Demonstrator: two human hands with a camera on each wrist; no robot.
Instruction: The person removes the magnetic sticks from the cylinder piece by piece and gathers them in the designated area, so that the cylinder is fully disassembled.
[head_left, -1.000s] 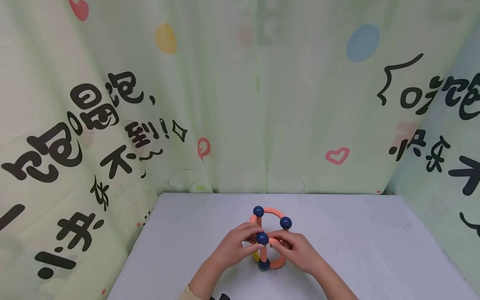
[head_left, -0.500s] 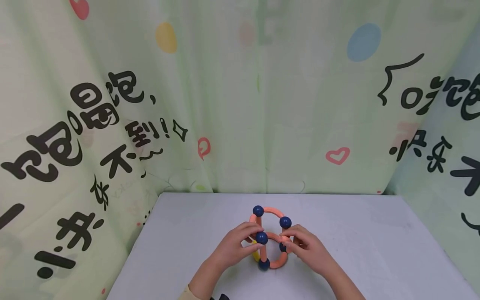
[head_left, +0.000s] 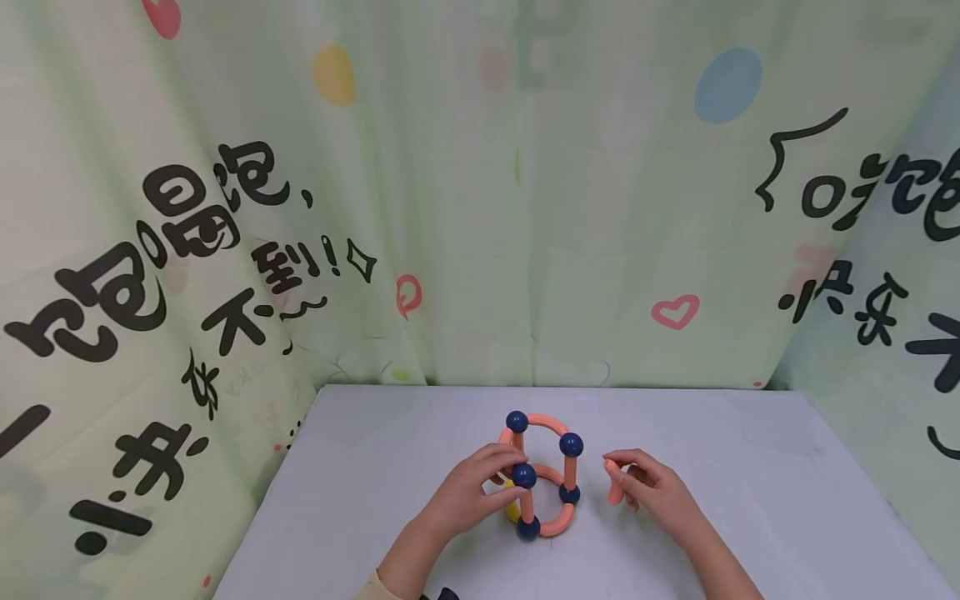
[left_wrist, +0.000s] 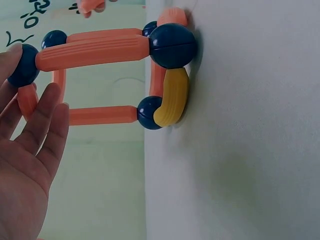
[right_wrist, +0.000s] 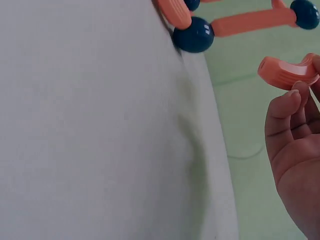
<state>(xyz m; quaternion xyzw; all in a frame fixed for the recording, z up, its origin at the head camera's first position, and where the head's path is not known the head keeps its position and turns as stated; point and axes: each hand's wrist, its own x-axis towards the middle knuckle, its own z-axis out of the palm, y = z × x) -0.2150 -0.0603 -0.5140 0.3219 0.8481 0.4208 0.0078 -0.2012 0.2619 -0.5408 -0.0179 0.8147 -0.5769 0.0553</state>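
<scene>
A toy frame of dark blue balls and orange rods stands on the table, with upright straight rods between curved ones. One yellow curved rod is in its bottom ring. My left hand holds the near upper ball between thumb and fingers, at the top of an upright rod. To the right of the frame, apart from it, my right hand pinches a loose orange curved rod between thumb and fingers. On the upper ring, no rod spans from the near ball to the right ball.
The white table extends on both sides of the frame. A printed light green curtain hangs behind it and along the sides. A small black object shows at the bottom edge beside the left forearm.
My right hand has moved right, away from the frame, with the orange curved rod that was up against the near upper ball. My left hand stays on that ball and the frame keeps its place.
</scene>
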